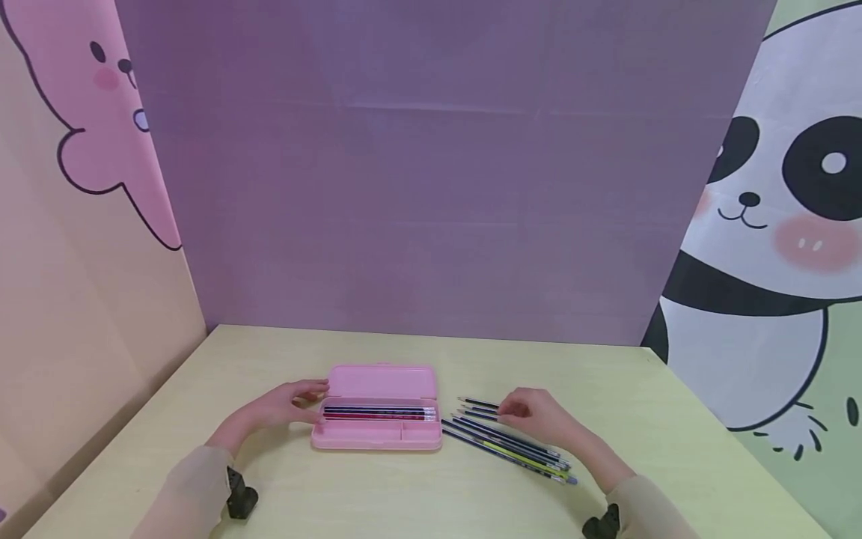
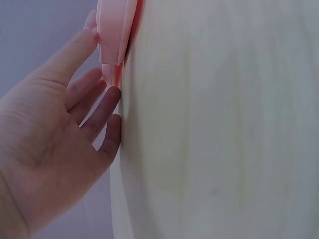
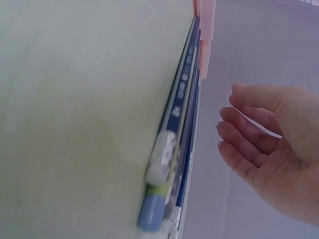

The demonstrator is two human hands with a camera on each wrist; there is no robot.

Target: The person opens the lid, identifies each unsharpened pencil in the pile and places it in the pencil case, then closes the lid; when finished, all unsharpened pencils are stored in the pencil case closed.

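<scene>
A pink pencil case (image 1: 357,438) lies on the table with its lid (image 1: 382,381) folded back to the far side. Several dark and red pencils (image 1: 377,413) rest in its long compartment. My left hand (image 1: 277,405) touches the case's left end, fingers loosely extended, thumb at the case (image 2: 112,32) in the left wrist view. To the right, several dark pencils (image 1: 508,443), some yellow-green, lie slanted in a loose bunch. Over the far pencils hovers my right hand (image 1: 542,415), fingers loosely bent. Nothing shows between its fingers (image 3: 232,132) in the right wrist view.
The pale wooden table (image 1: 350,494) ends at a purple backdrop (image 1: 431,187). A wall with a pink cartoon figure (image 1: 74,97) stands at left, and a panda picture (image 1: 774,247) at right. Each wrist carries a small black device (image 1: 240,495).
</scene>
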